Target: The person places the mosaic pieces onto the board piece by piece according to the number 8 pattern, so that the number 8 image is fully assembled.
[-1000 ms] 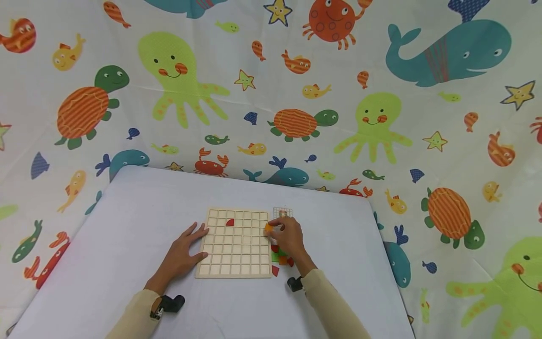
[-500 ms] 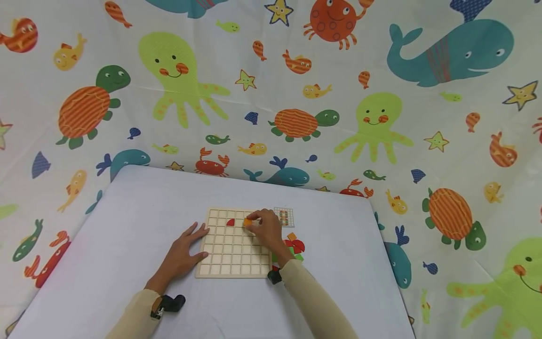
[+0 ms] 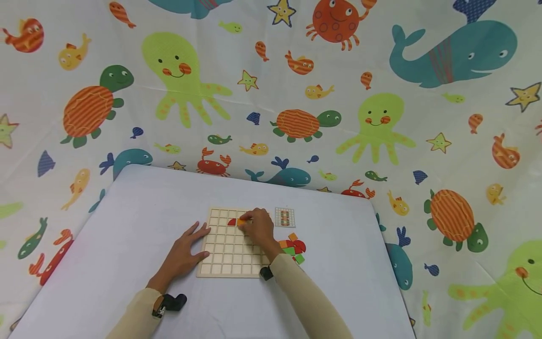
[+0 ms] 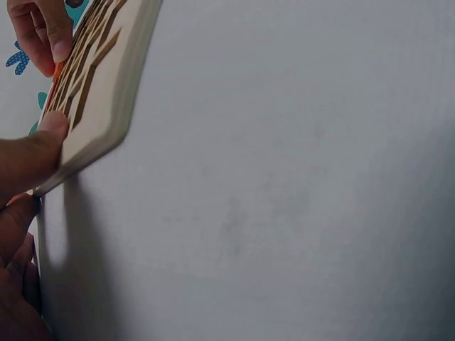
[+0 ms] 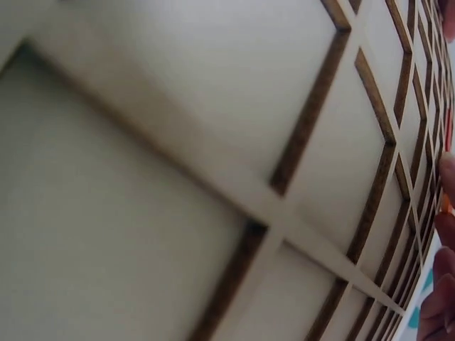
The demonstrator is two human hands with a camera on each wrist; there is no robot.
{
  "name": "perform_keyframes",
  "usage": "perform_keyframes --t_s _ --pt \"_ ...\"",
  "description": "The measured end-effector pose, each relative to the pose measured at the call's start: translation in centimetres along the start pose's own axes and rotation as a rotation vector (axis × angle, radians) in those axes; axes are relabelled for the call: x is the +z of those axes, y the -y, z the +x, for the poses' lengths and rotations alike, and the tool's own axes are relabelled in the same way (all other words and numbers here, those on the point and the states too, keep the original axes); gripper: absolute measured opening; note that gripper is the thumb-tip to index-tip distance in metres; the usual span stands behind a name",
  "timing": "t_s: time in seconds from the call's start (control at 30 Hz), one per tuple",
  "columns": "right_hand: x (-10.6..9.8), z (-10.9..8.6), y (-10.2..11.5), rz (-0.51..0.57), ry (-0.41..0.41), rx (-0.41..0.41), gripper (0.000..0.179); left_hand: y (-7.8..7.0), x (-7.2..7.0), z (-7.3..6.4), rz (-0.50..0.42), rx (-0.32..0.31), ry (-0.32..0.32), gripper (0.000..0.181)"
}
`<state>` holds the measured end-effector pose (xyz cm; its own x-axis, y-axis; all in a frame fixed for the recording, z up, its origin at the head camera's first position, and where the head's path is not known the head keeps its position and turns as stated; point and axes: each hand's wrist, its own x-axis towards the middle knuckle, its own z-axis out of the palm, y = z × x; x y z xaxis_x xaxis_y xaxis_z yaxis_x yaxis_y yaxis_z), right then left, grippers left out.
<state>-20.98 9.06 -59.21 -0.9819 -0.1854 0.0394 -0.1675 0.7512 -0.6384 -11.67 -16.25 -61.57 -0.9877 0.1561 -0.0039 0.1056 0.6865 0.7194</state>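
Observation:
My left hand (image 3: 184,252) lies at the left side of a wooden grid board (image 3: 218,270), fingers and thumb spread along its edge. In the left wrist view a fingertip rests on the rim of the board (image 4: 106,117). My right hand (image 3: 259,229) pinches a small orange tile (image 3: 241,221) over an upper cell, just right of a red quarter-circle tile (image 3: 232,221). The hand covers part of the board's right half. In the right wrist view, fingertips holding the orange tile (image 5: 446,204) show at the far right edge, low over the board.
Right of the board lies a loose pile of red, green and orange tiles (image 3: 292,246), partly behind the right forearm. Above the pile is a card (image 3: 285,217) with a printed grid pattern. A white-covered table (image 3: 338,263) bears everything, with a sea-animal cloth (image 3: 237,117) behind.
My right hand has carried the orange tile leftward from the board's right edge to the cell beside the red tile, uncovering the card and pile. My left hand stays at the board's edge.

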Motion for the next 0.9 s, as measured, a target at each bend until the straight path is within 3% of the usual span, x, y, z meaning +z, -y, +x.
perform_keyframes --t_s 0.23,0.5,0.9 --pt "-0.23 -0.03 0.24 -0.013 -0.013 0.007 0.022 0.06 0.03 0.08 -0.004 0.0 0.003 0.078" --pt "-0.46 -0.21 0.05 0.054 -0.02 0.008 0.012 0.14 -0.07 0.16 -0.013 -0.006 0.0 0.075" --pt "-0.65 -0.38 -0.09 0.089 -0.023 0.011 0.012 0.24 -0.07 0.16 -0.015 -0.007 0.0 0.076"
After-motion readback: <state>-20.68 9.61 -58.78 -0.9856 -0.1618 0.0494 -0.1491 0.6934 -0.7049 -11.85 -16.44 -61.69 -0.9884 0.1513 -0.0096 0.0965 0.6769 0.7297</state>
